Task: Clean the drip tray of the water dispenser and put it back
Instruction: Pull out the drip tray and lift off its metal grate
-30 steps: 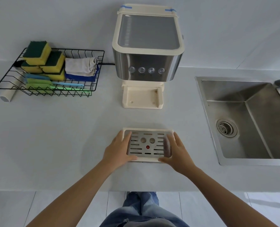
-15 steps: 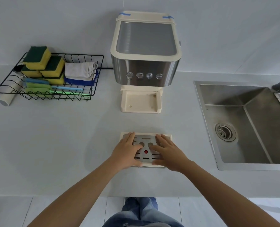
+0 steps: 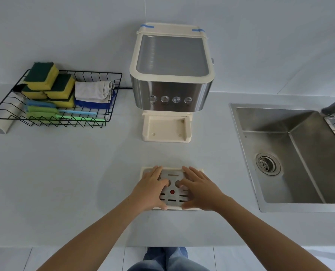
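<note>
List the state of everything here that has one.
Drip tray: out of the dispenser, flat on the counter, grate on.
Left hand: spread on the grate.
Right hand: spread on the grate.
Dispenser: tray slot empty, lid shut.
Sink: empty, drain unplugged.
Wire basket: holding sponges, cloths, brushes.

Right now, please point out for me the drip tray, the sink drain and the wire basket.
drip tray [image 3: 172,198]: head view, on the bare metal grate between the two hands.
sink drain [image 3: 267,163]: head view, on the round strainer in the sink floor.
wire basket [image 3: 96,73]: head view, on its back rim.
</note>
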